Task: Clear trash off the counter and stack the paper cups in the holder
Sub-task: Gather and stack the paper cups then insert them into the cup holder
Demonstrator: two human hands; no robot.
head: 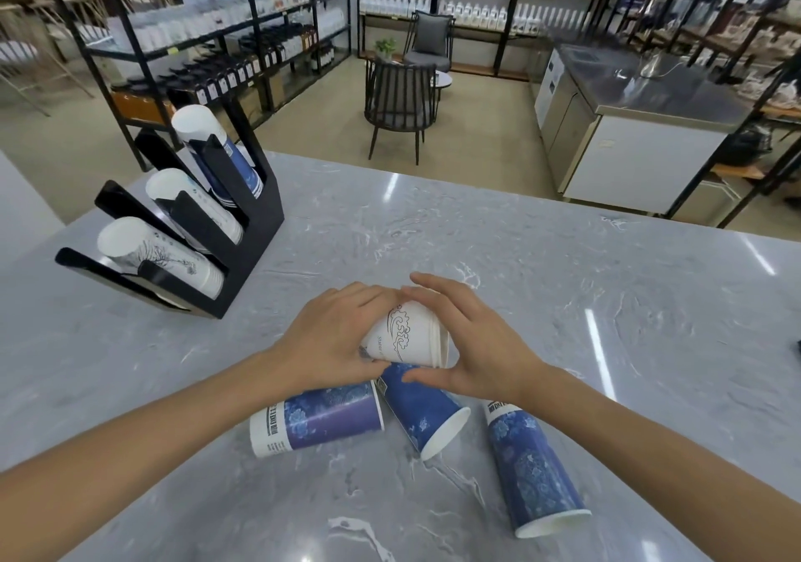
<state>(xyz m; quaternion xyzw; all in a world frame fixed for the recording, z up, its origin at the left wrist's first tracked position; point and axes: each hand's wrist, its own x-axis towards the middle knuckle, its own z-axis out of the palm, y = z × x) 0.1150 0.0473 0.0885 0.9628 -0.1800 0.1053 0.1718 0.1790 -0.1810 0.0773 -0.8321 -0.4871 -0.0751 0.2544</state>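
A short stack of white paper cups with a dark wave print lies on its side between my hands, above the grey marble counter. My left hand grips its base end and my right hand wraps its rim end. Three blue paper cups lie on their sides just below: one at the left, one in the middle partly under my hands, one at the right. The black cup holder stands at the left, with a stack of cups leaning in each of its three slots.
Beyond the counter's far edge are the shop floor, a dark chair and black shelving racks. A steel-topped cabinet stands at the right. A small dark object shows at the right frame edge.
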